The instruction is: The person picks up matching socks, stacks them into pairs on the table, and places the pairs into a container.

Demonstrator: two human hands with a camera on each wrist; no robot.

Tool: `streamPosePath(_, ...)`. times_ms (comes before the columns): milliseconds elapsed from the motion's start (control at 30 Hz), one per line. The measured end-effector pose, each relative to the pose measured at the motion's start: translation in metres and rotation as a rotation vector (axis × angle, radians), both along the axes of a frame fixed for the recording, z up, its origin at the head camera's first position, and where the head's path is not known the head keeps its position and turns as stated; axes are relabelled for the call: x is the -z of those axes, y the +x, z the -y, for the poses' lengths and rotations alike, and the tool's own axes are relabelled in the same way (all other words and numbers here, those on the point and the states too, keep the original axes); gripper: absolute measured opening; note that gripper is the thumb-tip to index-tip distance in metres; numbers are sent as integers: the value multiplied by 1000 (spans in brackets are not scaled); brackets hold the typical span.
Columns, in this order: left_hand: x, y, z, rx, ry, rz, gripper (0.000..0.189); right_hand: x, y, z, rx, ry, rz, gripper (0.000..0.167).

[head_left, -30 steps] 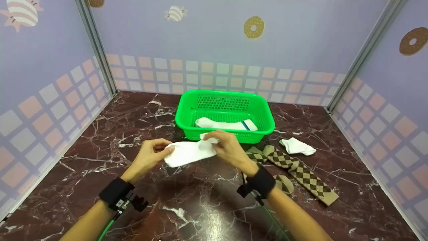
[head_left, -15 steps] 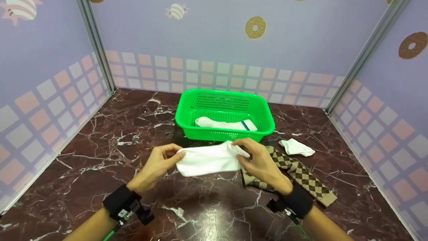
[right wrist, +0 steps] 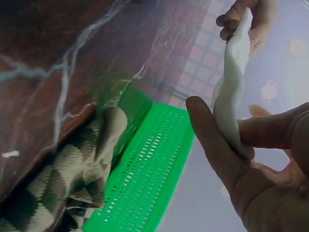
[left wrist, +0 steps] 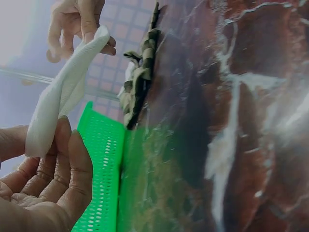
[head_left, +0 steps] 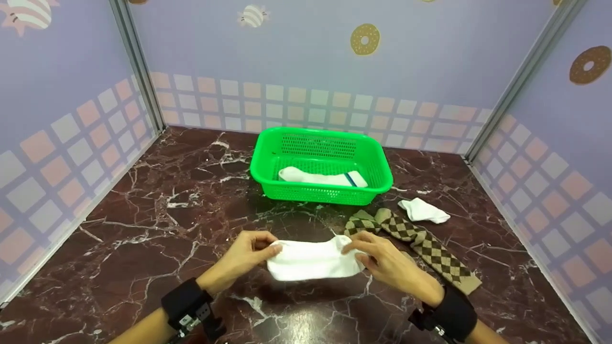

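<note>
A plain white sock (head_left: pixel 311 260) is stretched sideways between the two hands, above the table in front of the basket. The left hand (head_left: pixel 246 255) pinches its left end between thumb and fingers. At the other end, the right hand (head_left: pixel 389 263) grips the fabric with thumb and fingertips. In the left wrist view the sock (left wrist: pixel 63 92) looks thin and slightly twisted edge-on, held clear of the tabletop. The right wrist view shows the right hand (right wrist: pixel 270 159) with thumb and index finger on either side of the sock's end.
A green perforated basket (head_left: pixel 320 193) stands at the back middle, holding a white sock (head_left: pixel 325 178) with a blue stripe. Brown argyle socks (head_left: pixel 442 253) lie on the marbled table (head_left: pixel 158 243) at right, beside a crumpled white sock (head_left: pixel 423 210). Patterned panels (head_left: pixel 306 62) enclose the back and sides.
Both hands have brought the white sock nearer the body and to the right. The right hand moved away from the left, so the sock is spread out wider than a second ago.
</note>
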State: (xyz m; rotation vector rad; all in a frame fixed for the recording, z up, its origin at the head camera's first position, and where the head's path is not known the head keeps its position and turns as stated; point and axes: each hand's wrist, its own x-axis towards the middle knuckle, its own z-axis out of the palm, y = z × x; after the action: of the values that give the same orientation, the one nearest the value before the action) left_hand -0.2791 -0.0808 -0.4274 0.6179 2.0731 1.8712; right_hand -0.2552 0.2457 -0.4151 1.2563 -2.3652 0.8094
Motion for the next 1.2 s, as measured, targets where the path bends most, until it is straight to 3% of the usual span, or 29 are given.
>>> streamPosePath(267, 8, 8, -7, 17, -69, 22, 20, 13, 11, -15, 44, 37, 114, 39)
streamPosePath(400, 9, 13, -13, 64, -112, 43, 19, 19, 19, -22, 19, 49, 257, 41)
streamPosePath(533, 12, 16, -15, 81, -151, 5, 17, 23, 26, -27, 9, 76, 373, 39)
streamPosePath(867, 24, 20, -18, 88, -290, -90, 8, 34, 27, -30, 6, 146, 369, 38)
streamPosePath(1100, 29, 18, -18, 87, -358, -177, 5, 42, 26, -30, -15, 112, 301, 17)
streamPosePath(1200, 30, 18, -19, 89, -367, -209, 3, 45, 26, -30, -8, 106, 304, 16)
